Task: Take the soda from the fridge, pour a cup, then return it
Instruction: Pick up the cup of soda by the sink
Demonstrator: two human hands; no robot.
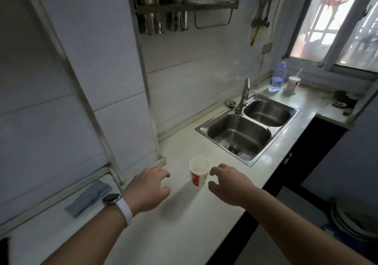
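Observation:
A white paper cup [199, 171] with a red print stands upright on the pale countertop [184, 234]; it looks empty inside. My right hand [229, 184] hovers just right of the cup, fingers apart and curved toward it, not gripping. My left hand [148, 189], with a white watch on the wrist, is spread open a little left of the cup and holds nothing. No soda and no fridge are in view.
A steel double sink [286, 131] with a tap [244, 96] lies beyond the cup. A water bottle [277, 77] and a cup with a straw [293, 83] stand by the window. A blue cloth [88, 197] lies at left. A utensil rack [184, 9] hangs on the wall.

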